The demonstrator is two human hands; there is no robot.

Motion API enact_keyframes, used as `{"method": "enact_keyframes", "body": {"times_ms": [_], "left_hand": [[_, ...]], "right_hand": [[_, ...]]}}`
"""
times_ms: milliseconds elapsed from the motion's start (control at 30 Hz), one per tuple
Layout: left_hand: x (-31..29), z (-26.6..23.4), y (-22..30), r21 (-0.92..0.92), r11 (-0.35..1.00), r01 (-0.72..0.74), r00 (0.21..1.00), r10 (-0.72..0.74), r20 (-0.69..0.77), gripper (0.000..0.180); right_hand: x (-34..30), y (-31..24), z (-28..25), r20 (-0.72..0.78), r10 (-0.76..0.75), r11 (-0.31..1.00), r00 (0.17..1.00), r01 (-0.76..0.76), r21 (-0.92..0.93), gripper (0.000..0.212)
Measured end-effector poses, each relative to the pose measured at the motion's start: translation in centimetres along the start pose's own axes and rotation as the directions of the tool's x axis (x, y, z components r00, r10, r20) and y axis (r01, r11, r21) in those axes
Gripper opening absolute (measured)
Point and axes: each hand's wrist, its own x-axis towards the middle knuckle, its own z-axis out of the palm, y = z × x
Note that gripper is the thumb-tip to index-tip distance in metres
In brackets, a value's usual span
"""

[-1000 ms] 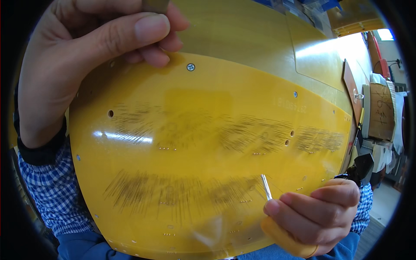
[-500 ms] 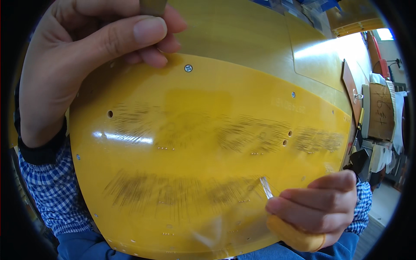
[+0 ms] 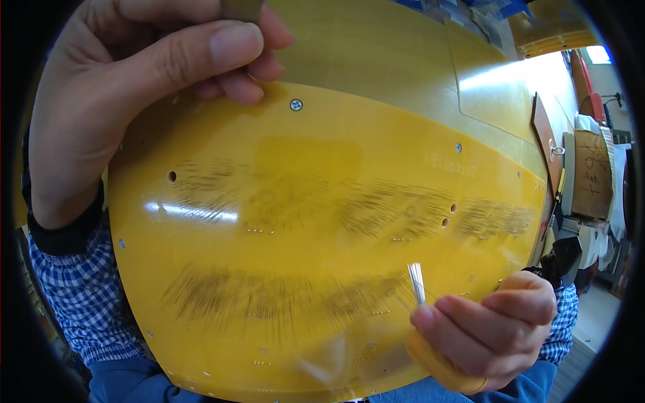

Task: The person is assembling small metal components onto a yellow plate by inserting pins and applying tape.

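Panel: large yellow board (image 3: 322, 221), glossy and smooth, with a curved lower edge; it fills most of the view and reflects a bright strip of light on its left half.
Surface marks: two bands of fine dark scratch-like strokes run across the panel, one through its middle and one lower down, with small rows of pale dots among them.
Holes and fasteners: round hole (image 3: 172, 176) near the panel's left edge, two more holes to the right of centre, a cross-head screw (image 3: 295, 105) near its upper edge, and small rivet-like dots along the rim.
Left hand (image 3: 134, 101): at the panel's upper left corner, fingers curled and thumb pressed forward, pinching a small flat dark piece (image 3: 240, 8) at the top of the view; only the lower end of that piece shows, so its kind cannot be told.
Right hand (image 3: 494, 332): at the panel's lower right, closed in a grip on a tool with a rounded yellow handle (image 3: 437, 363).
Tool tip: thin pale metal blade (image 3: 417, 283) rises from between the fingertips and lies against the panel's face, beside the lower band of strokes.
Sleeves: blue-and-white checked fabric (image 3: 80, 289) with dark cuffs, showing below the panel's left edge and behind the right hand.
Background: second yellow sheet (image 3: 376, 47) lies above the panel; brown boards stand beyond the panel's right edge.
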Motion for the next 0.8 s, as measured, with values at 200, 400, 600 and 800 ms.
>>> {"method": "enact_keyframes", "body": {"times_ms": [200,400,600,800], "left_hand": [[-0.2,-0.1,0.0,0.027,1.0,0.013,1.0,-0.013,-0.019,0.014],[-0.3,0.0,-0.1,0.017,1.0,0.003,0.998,-0.002,-0.055,0.013],[-0.5,2.1,-1.0,-0.063,0.991,-0.12,0.989,0.114,-0.098,0.013],[0.0,0.2,-0.3,-0.007,1.0,0.014,0.999,-0.014,-0.046,0.014]], "right_hand": [[0.2,1.0,-0.3,0.048,0.162,0.893,0.986,-0.167,0.417,0.008],[0.2,1.6,-0.8,0.109,0.046,0.93,0.993,-0.083,0.359,0.006],[0.0,0.2,0.0,0.043,0.001,0.99,0.999,-0.007,0.14,0.01],[-0.1,-0.1,-0.3,0.065,0.017,0.999,0.998,-0.019,0.032,0.009]]}}
